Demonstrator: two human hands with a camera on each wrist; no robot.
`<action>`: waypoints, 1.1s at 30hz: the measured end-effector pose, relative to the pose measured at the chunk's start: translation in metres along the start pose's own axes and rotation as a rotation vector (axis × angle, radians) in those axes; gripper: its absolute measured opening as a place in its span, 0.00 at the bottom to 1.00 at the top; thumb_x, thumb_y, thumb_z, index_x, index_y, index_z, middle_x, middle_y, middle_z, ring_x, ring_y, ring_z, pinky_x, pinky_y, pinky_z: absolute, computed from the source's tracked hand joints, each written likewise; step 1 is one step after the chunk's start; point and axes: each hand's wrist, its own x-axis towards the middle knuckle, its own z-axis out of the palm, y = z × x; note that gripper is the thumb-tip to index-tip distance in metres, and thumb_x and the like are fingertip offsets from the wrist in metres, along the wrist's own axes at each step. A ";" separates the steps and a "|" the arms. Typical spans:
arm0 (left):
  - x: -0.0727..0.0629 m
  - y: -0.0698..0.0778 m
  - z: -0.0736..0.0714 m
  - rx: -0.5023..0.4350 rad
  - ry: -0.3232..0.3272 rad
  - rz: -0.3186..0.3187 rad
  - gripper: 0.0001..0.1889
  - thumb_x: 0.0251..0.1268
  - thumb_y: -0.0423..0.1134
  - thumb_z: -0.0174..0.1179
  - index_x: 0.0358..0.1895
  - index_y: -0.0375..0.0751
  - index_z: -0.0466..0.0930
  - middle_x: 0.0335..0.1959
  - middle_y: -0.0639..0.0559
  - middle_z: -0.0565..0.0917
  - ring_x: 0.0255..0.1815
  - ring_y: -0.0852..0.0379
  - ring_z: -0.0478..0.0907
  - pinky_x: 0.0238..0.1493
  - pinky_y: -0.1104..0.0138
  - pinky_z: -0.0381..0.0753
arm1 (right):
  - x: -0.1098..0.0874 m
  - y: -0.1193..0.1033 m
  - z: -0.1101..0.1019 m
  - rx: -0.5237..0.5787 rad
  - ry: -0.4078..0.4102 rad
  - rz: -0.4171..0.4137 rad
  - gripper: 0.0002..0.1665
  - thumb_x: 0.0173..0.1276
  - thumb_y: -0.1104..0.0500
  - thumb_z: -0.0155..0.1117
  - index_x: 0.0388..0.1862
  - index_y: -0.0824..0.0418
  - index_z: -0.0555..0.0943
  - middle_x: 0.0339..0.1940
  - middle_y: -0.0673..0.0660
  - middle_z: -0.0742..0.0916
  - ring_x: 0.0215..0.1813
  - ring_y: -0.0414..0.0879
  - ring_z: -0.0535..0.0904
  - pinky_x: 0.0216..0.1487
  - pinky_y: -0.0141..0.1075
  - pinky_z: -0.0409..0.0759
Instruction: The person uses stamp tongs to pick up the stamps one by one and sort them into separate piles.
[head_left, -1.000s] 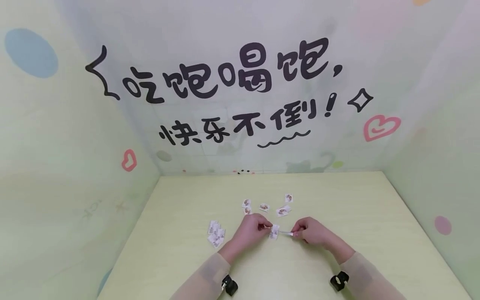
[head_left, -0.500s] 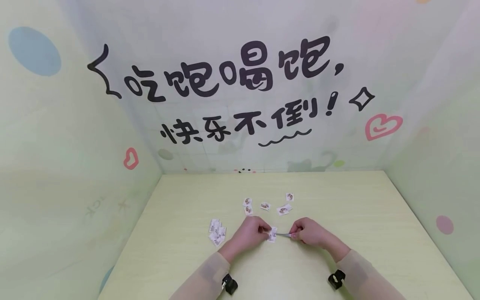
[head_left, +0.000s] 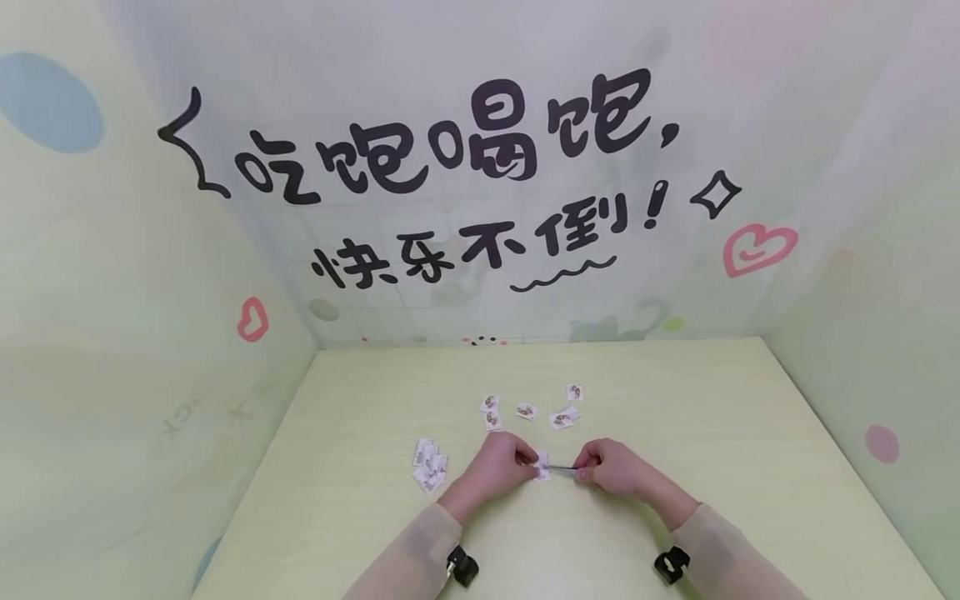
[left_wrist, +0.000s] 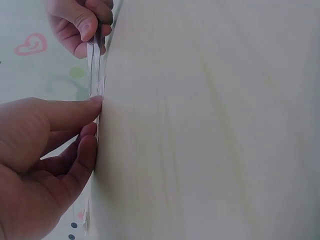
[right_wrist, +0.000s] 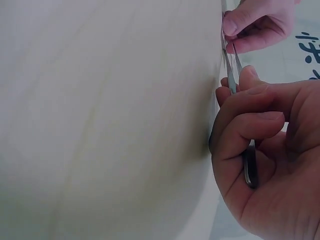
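Note:
My left hand [head_left: 501, 463] pinches the left edge of a small white printed card [head_left: 543, 468] low over the table. From the right, my right hand [head_left: 618, 469] grips a pair of metal tweezers [head_left: 561, 470], its prongs pointing left at the card. The tweezers' prongs [right_wrist: 231, 75] are slightly apart in the right wrist view, and the handle end lies inside the curled fingers. In the left wrist view the tweezers [left_wrist: 92, 67] reach close to the left thumb; whether the tips have hold of the card cannot be made out.
A cluster of overlapping white cards [head_left: 430, 465] lies left of the left hand. Beyond the hands several printed cards are scattered, among them a single card [head_left: 526, 412] and an overlapping pair [head_left: 562, 417]. The pale wooden table [head_left: 675, 392] meets printed walls at the back and sides.
The right hand and tweezers have moved slightly left, so the tips reach the card's right edge. The card has shifted a little left towards the left hand. The scattered cards stay put.

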 end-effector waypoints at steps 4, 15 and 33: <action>0.000 0.000 -0.001 -0.012 0.016 0.002 0.07 0.58 0.29 0.78 0.39 0.35 0.92 0.30 0.54 0.89 0.30 0.65 0.81 0.37 0.71 0.84 | -0.001 -0.002 0.005 -0.020 0.010 0.002 0.04 0.70 0.65 0.73 0.37 0.61 0.84 0.30 0.53 0.81 0.33 0.47 0.74 0.38 0.39 0.73; 0.000 -0.003 0.001 -0.039 0.052 -0.009 0.07 0.56 0.29 0.79 0.38 0.36 0.92 0.28 0.56 0.88 0.29 0.65 0.81 0.36 0.70 0.84 | 0.001 -0.006 0.008 -0.066 0.039 0.032 0.04 0.69 0.67 0.72 0.35 0.61 0.84 0.28 0.52 0.81 0.33 0.47 0.74 0.39 0.40 0.73; 0.000 -0.007 0.003 -0.082 0.074 -0.013 0.07 0.56 0.29 0.79 0.38 0.38 0.93 0.28 0.58 0.88 0.29 0.65 0.81 0.35 0.69 0.84 | -0.004 -0.007 0.009 -0.032 0.033 0.014 0.03 0.69 0.68 0.72 0.36 0.63 0.85 0.27 0.53 0.80 0.32 0.47 0.73 0.36 0.38 0.72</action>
